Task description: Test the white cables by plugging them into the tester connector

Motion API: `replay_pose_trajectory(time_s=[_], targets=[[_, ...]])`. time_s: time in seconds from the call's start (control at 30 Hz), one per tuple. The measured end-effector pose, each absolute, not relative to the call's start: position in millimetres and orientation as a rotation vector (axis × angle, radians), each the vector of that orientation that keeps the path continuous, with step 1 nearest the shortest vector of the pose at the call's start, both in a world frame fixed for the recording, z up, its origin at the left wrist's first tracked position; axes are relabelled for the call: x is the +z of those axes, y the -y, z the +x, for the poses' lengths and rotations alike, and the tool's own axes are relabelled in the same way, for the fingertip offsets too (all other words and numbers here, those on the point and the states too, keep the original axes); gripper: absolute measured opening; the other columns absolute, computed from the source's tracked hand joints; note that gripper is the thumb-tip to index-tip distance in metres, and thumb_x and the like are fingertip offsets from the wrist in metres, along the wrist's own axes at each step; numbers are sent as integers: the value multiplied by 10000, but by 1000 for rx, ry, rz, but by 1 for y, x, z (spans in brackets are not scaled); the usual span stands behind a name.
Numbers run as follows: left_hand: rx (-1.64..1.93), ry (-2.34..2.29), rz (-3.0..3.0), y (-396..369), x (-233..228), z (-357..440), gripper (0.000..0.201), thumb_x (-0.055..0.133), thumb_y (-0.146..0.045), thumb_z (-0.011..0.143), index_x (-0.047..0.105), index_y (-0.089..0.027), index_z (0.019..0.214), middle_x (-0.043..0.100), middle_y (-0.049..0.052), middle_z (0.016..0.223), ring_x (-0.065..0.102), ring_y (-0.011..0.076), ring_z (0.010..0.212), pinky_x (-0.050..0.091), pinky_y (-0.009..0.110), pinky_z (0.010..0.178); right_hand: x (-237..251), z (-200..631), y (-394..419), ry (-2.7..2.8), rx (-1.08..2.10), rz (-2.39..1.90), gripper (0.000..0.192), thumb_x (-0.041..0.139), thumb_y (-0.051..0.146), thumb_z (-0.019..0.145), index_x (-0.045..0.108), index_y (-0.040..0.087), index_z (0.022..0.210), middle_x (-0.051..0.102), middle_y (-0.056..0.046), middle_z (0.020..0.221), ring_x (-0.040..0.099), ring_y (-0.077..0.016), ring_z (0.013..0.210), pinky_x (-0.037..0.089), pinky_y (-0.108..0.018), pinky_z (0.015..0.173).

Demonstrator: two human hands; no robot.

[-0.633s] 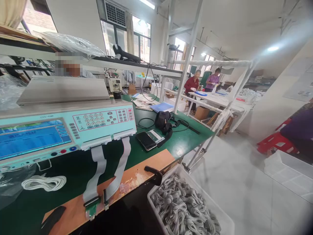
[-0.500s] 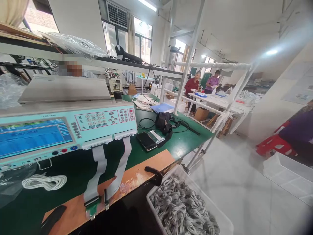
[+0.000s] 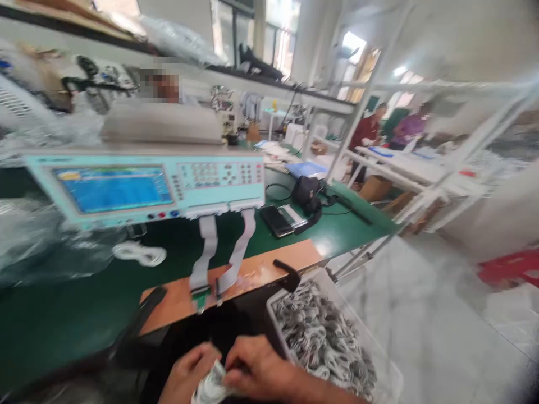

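Observation:
At the bottom of the head view, my left hand is closed around a white cable bundle, which is blurred. My right hand pinches the same bundle from the other side, its fingers bent against the top. Both hands are in front of the bench edge, just left of a white plastic bin filled with coiled grey-white cables. Beyond them, an orange-brown board on the bench carries a small green circuit board and two connectors on grey ribbon cables.
A light-blue tester with a screen stands on the green bench. Near it are a white coiled cable, plastic bags, a phone and a black pouch. Black clamps hold the board. Other people are farther back.
Both my hands have come into view at the bottom, holding a white cable bundle. The camera view has turned left and down, so the bench appears shifted right and up.

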State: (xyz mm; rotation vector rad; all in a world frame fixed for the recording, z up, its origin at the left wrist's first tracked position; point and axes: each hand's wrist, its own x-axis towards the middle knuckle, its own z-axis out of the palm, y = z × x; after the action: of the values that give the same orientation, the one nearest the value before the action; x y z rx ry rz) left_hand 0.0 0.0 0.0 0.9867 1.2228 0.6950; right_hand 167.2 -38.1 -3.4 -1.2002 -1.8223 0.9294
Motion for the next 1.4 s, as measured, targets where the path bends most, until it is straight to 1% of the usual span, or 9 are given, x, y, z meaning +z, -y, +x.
replay_pose_trajectory(time_s=[0.23, 0.37, 0.6, 0.8, 0.97, 1.1, 1.2, 1.3, 1.4], targets=[[830, -1051, 771, -2, 7, -6, 314, 682, -431, 656, 563, -142, 624, 469, -49, 515, 371, 67, 473, 300, 174, 469, 3, 161, 24, 1953, 906, -1150, 116, 523, 295, 856, 579, 193, 855, 547, 10, 736, 496, -129, 646, 368, -230, 618], [912, -1107, 866, -2, 6, -9, 341, 686, -434, 642, 530, -142, 559, 424, -49, 509, 350, 73, 497, 291, 187, 483, -5, 154, 19, 1933, 917, -1129, 31, 524, 206, 818, 553, 197, 817, 540, 8, 715, 488, -128, 610, 353, -227, 571], [975, -1113, 1123, -10, 7, -12, 284, 678, -386, 622, 532, -142, 625, 441, -32, 588, 378, 104, 583, 320, 215, 556, -17, 149, 2, 1954, 860, -932, 101, 487, 257, 844, 550, 202, 788, 526, -12, 696, 497, -154, 624, 371, -246, 568], [960, -1150, 1119, -10, 1, -8, 295, 667, -380, 664, 481, -158, 605, 398, -61, 525, 351, 78, 500, 296, 196, 484, -16, 142, -1, 1553, 972, -1197, 233, 456, 345, 892, 542, 179, 753, 492, -1, 679, 450, -144, 626, 365, -238, 574], [840, -1056, 947, -17, 1, -8, 303, 626, -425, 717, 565, -133, 665, 457, -51, 510, 388, 55, 396, 303, 177, 399, -15, 136, -17, 1290, 1135, -1222, 316, 529, 441, 849, 592, 154, 733, 478, 17, 618, 422, -131, 580, 352, -228, 540], [761, -922, 810, -21, -5, -20, 270, 648, -372, 694, 628, -133, 817, 497, -53, 483, 386, 46, 313, 270, 160, 324, -14, 136, -23, 1198, 1145, -1228, 301, 571, 436, 822, 597, 159, 710, 471, 27, 598, 410, -124, 564, 342, -225, 534], [725, -850, 742, -20, -9, -27, 344, 695, -268, 612, 632, -137, 925, 586, -26, 570, 410, 40, 300, 286, 152, 304, -16, 137, -23, 1160, 1161, -1236, 279, 584, 424, 814, 616, 157, 738, 496, 19, 615, 424, -130, 580, 349, -230, 547], [756, -869, 724, -20, -12, -25, 374, 719, -251, 578, 637, -133, 924, 631, 2, 678, 420, 27, 299, 285, 147, 298, -18, 138, -22, 1142, 1163, -1246, 269, 596, 416, 803, 625, 155, 744, 506, 15, 611, 427, -131, 572, 348, -234, 540], [808, -964, 753, -21, -12, -18, 344, 727, -315, 609, 644, -118, 878, 580, -25, 590, 400, 21, 305, 279, 143, 308, -18, 139, -23, 1136, 1155, -1249, 270, 602, 413, 796, 616, 157, 714, 503, 18, 600, 423, -127, 561, 349, -232, 535]])
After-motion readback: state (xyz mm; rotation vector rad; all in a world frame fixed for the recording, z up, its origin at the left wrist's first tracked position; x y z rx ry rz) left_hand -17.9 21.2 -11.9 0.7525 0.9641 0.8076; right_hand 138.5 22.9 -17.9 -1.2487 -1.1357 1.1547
